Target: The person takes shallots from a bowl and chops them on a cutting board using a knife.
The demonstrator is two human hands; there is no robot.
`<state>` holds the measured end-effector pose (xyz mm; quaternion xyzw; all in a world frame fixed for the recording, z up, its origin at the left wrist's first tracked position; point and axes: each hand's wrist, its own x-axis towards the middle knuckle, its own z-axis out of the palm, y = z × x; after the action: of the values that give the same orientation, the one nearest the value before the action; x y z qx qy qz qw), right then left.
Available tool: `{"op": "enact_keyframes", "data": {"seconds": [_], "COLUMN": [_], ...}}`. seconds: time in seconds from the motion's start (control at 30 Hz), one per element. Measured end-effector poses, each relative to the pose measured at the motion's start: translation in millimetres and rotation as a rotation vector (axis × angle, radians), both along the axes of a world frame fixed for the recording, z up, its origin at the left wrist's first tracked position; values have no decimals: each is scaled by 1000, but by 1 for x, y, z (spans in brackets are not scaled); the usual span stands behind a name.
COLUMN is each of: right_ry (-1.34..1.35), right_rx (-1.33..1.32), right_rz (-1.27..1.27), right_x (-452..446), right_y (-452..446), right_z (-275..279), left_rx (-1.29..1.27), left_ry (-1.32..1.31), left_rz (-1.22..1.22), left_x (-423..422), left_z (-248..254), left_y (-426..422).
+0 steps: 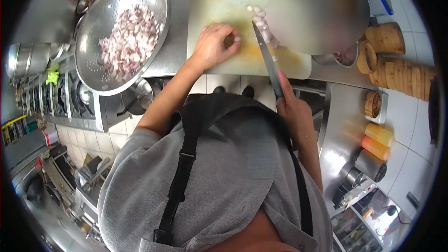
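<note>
My left hand (213, 46) is over the cutting board (210, 0), fingers curled and thumb and index nearly meeting; a small pale bit shows at the fingertips, too small to name. In my right hand (295, 114) is the handle of a kitchen knife (268, 58), its blade slanting up and left across the board. Just beyond the knife tip lies a short row of peeled shallots (263, 25), partly hidden by a large blurred patch. Left of the board, a perforated metal colander (88, 60) holds many chopped purple-white shallot pieces (130, 37).
A metal bowl (353, 58) stands right of the board, partly covered by the blur. Bamboo steamers (401, 77) and sauce bottles (379, 140) line the right wall. A gas stove (70, 95) is at the left. The steel counter edge (161, 70) runs close to my body.
</note>
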<state>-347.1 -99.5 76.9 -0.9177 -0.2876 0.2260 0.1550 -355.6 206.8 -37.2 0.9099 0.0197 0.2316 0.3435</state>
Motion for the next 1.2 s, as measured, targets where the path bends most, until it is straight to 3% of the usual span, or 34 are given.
{"op": "enact_keyframes", "data": {"seconds": [0.63, 0.73, 0.93, 1.07, 1.2], "right_ry": [-98, -101, -59, -110, -83], "right_rx": [-223, -237, -193, -172, -172], "right_rz": [136, 166, 134, 185, 161], "right_x": [-8, 2, -7, 2, -3], "right_y": [21, 27, 25, 20, 24], "right_z": [-2, -21, 5, -26, -2], "left_rx": [-42, -25, -43, -28, -50], "left_ry": [2, -3, 28, 20, 18], "left_rz": [-62, -52, -45, -34, -37], "left_x": [5, 8, 5, 4, 3], "left_z": [-1, -5, -3, -3, -4], "left_y": [5, 4, 4, 2, 4]}}
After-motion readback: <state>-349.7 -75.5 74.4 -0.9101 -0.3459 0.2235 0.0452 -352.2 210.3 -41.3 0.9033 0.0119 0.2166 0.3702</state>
